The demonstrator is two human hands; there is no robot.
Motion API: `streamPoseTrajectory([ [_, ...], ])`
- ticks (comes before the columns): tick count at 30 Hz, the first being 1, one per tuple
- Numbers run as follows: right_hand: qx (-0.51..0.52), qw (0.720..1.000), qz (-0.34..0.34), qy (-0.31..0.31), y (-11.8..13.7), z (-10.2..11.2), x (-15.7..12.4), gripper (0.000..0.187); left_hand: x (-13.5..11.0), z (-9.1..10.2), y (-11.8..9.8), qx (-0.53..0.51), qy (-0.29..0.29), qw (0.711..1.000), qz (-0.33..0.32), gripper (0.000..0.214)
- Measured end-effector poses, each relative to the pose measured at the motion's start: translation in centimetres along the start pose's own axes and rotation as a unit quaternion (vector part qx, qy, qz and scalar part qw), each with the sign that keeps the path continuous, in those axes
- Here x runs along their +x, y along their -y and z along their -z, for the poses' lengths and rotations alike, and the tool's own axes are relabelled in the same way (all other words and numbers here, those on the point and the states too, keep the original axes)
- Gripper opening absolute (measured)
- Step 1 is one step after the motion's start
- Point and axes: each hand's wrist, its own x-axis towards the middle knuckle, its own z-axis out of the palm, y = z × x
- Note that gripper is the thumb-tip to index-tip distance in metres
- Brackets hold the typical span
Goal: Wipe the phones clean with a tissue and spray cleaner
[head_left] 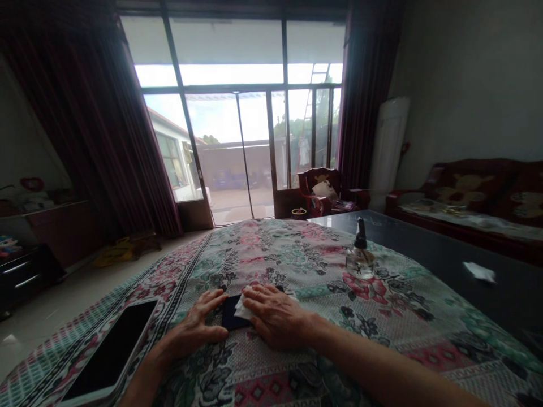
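A flat, dark navy rectangular object, whose kind I cannot make out, lies on the flowered tablecloth. My left hand rests at its left end, thumb and fingers apart, fingertips touching the edge. Under the fingers of my right hand is a crumpled white tissue, pressed onto the dark object; the right part of that object is hidden. A phone or tablet with a black screen lies left of my left forearm. Beyond my right hand stands a clear bottle with a black spray top.
Right of the cloth is a dark glossy tabletop with a crumpled white paper on it. A wooden armchair and a wooden sofa stand beyond. Glass doors and purple curtains are at the back.
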Motion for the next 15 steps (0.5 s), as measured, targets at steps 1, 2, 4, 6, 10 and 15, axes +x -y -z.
streamPoseTrajectory([
  [1,-0.003,1.000,0.005,0.001,0.1,-0.1,0.2,0.039,0.0,0.0,0.1,0.003,-0.001,1.000,0.000,0.076],
  [2,-0.005,1.000,0.009,0.000,0.3,-0.2,0.5,0.039,0.0,-0.1,0.2,0.005,-0.002,1.000,0.001,0.075],
  [4,-0.008,1.000,0.021,-0.002,0.7,-0.6,1.1,0.038,0.1,-0.1,0.2,0.009,-0.001,1.000,0.002,0.075],
  [6,-0.007,0.999,0.032,-0.006,1.3,-1.0,1.7,0.037,0.1,-0.1,0.1,0.009,-0.003,1.000,0.000,0.074],
  [10,0.007,0.999,0.043,-0.015,2.0,-1.3,2.0,0.036,0.0,0.0,-0.1,0.014,-0.006,1.000,0.002,0.073],
  [15,0.037,0.999,0.031,0.007,1.1,-0.8,1.2,0.034,0.1,0.2,-0.3,0.016,0.005,1.000,-0.003,0.074],
])
